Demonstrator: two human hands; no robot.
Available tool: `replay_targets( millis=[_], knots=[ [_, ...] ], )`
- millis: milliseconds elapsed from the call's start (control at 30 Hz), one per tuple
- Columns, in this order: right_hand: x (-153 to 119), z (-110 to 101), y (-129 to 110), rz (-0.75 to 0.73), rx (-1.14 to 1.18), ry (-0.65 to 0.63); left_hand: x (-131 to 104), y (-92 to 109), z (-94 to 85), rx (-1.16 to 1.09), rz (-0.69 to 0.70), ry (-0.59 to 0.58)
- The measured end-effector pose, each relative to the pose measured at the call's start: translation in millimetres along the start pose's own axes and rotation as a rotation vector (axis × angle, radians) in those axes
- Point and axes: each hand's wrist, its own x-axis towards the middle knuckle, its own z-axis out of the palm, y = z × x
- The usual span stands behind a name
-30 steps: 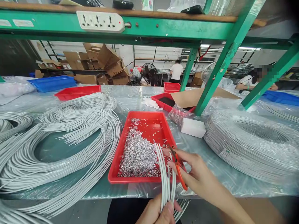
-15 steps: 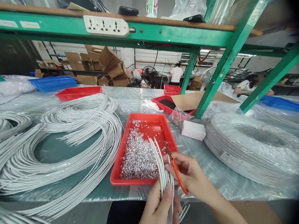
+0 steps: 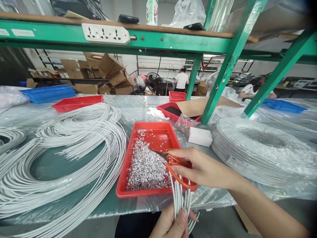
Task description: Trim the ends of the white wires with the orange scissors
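A bundle of pale grey cables (image 3: 178,195) stands upright in my left hand (image 3: 173,221), whose thumb presses across it at the table's front edge. My right hand (image 3: 195,165) grips orange-handled scissors (image 3: 182,180), their dark blades pointing left over the red tray. The scissors and fingers partly cover the upper cable ends. Beneath the blades, the red tray (image 3: 120,180) holds a heap of small shiny silver pieces (image 3: 146,165), which I cannot name more exactly.
Large cable coils (image 3: 81,188) spread over the left of the table. A plastic-wrapped cable roll (image 3: 232,155) and a white box (image 3: 200,136) lie to the right. A green shelf frame (image 3: 223,72) rises ahead. Two people (image 3: 182,80) are in the background.
My right hand has turned the scissors from upright along the cables to pointing left over the tray. My left hand and the cable bundle sit slightly lower. The view has shifted a little.
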Motion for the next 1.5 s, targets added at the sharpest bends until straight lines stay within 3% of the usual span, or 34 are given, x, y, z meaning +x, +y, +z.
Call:
replay_targets(
  millis=[200,367,467,633,767,967,1033,1200,1500],
  knots=[
    [-9,7,-6,0.042,-0.052,0.038,1,13,0.5,-0.128,-0.097,0.062],
    [-9,13,-5,0.014,-0.121,0.069,5,18,3.0,-0.153,-0.028,0.048],
    [-12,16,-3,0.053,-0.001,0.107,5,21,2.1,-0.141,-0.012,0.119],
    [-26,16,6,0.145,0.297,0.281,-1,30,-2.8,-0.124,0.024,0.209],
    [-44,23,15,0.223,0.452,0.257,-3,37,-5.7,-0.176,0.18,0.306],
    [-89,51,35,0.303,0.303,0.265,-2,45,-13.0,-0.173,0.103,0.358],
    [-99,56,38,0.312,0.211,0.213,-1,44,-15.0,-0.141,0.115,0.365],
    [-93,49,28,0.36,0.0,0.004,1,38,-15.2,-0.065,0.146,0.368],
    [-83,39,28,0.207,-0.057,0.02,6,32,-20.4,0.037,0.243,0.382]
  ],
)
